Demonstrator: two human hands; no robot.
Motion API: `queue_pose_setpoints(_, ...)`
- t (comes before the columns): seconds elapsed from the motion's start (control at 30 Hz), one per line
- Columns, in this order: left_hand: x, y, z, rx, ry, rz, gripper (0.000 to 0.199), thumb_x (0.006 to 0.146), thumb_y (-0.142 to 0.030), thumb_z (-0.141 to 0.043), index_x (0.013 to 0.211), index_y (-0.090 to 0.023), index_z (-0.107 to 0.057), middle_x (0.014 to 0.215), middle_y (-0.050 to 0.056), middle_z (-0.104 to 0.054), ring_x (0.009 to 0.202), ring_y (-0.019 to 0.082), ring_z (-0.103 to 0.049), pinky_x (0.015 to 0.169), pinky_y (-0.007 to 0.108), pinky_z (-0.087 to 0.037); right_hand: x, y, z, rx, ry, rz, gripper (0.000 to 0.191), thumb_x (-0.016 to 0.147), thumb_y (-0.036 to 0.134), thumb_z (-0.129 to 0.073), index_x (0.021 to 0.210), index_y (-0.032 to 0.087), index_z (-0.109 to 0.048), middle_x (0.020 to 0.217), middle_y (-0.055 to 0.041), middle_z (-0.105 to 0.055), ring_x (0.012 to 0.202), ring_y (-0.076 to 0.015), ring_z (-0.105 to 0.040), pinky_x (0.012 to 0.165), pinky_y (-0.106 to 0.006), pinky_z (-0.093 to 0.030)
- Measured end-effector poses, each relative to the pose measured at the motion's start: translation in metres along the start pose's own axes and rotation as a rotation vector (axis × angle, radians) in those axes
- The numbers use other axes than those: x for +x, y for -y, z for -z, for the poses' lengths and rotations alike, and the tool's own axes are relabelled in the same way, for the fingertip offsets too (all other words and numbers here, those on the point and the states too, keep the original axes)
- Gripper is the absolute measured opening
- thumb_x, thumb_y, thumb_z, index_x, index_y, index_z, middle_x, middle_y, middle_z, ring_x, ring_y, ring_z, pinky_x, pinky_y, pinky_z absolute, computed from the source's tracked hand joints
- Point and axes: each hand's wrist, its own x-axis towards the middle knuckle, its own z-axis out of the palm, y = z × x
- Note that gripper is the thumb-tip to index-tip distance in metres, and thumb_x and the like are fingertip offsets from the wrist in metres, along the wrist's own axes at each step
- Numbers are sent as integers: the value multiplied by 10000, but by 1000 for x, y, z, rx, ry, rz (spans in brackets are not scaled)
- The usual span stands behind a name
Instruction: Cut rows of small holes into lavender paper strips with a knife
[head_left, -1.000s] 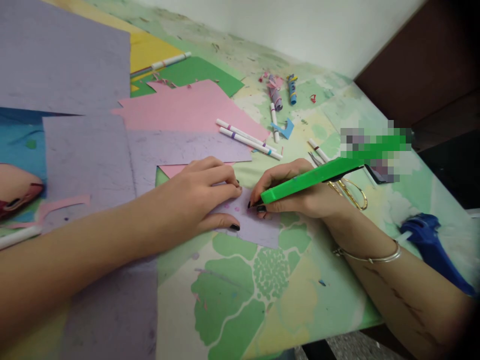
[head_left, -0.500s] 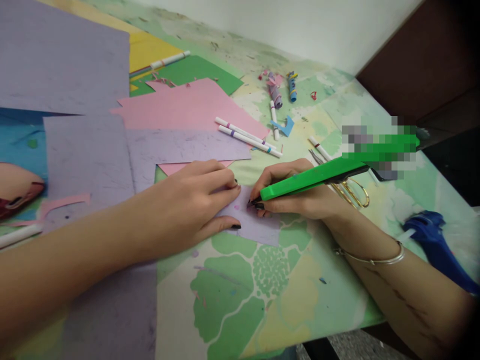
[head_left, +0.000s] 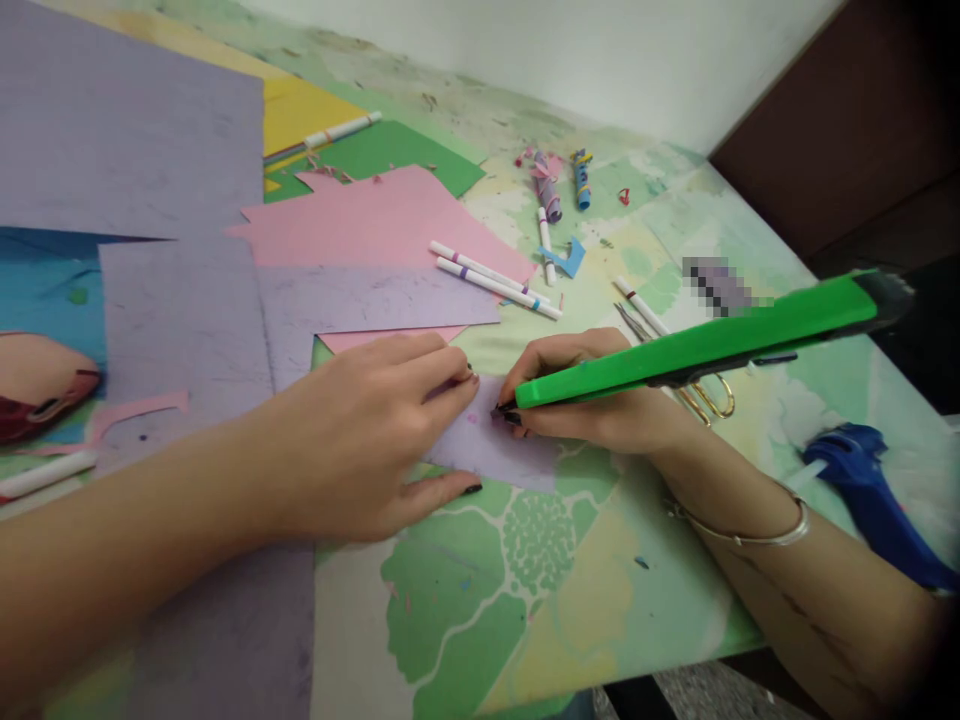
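A small piece of lilac foam sheet (head_left: 517, 455) lies on the table between my hands, with a pinkish spot on its surface. My left hand (head_left: 375, 440) rests on its left part, palm down, fingers curved and thumb apart, grasping nothing. My right hand (head_left: 592, 405) grips a long green box cutter (head_left: 697, 345) with a black end, held like a pen. Its lower end is at the sheet; the tip is mostly hidden by my fingers. Scissors with golden handles (head_left: 724, 395) lie partly behind the cutter.
Left are large lilac sheets (head_left: 135, 120), a pink sheet (head_left: 390, 215) and a green sheet (head_left: 420, 150). White markers (head_left: 495, 285) lie beyond my hands, with two small decorated rolls (head_left: 547, 190) farther back. A blue glue gun (head_left: 870, 490) lies right.
My left thumb has slid toward me, off the small lilac sheet. The green cutter's far end has swung slightly right, while its lower end stays near the same spot.
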Motion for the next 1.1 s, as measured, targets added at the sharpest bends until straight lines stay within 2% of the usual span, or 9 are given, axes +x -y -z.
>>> queue_pose_setpoints(0.1,0,-8,1,77,-11,-8,438,924,-430,-501,1040,-54,-694,997,215,-674,893,343,-649,722,484,-581,-5,0,0,-59,-18,4,79,752,126,-741,826,153,-729,770,-4,-748,686,-108,-661,604,-181,-506)
queue_pose_setpoints(0.23,0,-17,-2,176,-58,-8,407,917,-369,-495,936,-30,-718,833,195,-661,755,343,-638,590,481,-568,-6,-3,0,55,10,-18,84,757,145,-759,835,158,-729,764,-3,-759,690,-118,-693,611,-187,-532)
queue_pose_setpoints(0.43,-1,-17,-2,215,-42,-11,402,943,-397,-484,927,-67,-713,824,161,-650,763,314,-624,584,445,-561,0,-5,1,220,27,-88,98,729,134,-763,816,153,-723,749,-12,-766,688,-132,-724,600,-187,-555)
queue_pose_setpoints(0.8,-3,-20,-2,202,11,24,388,983,-374,-426,972,-85,-685,894,169,-628,831,327,-572,627,446,-476,0,-7,-1,203,2,-41,109,707,134,-776,804,135,-726,729,-20,-756,664,-134,-712,594,-200,-568)
queue_pose_setpoints(1.1,-3,-18,-3,219,-9,-3,409,969,-405,-456,962,-72,-693,865,163,-622,808,320,-576,599,442,-500,-1,-8,2,206,17,-33,102,748,172,-786,832,137,-741,764,-33,-771,683,-132,-726,612,-190,-579)
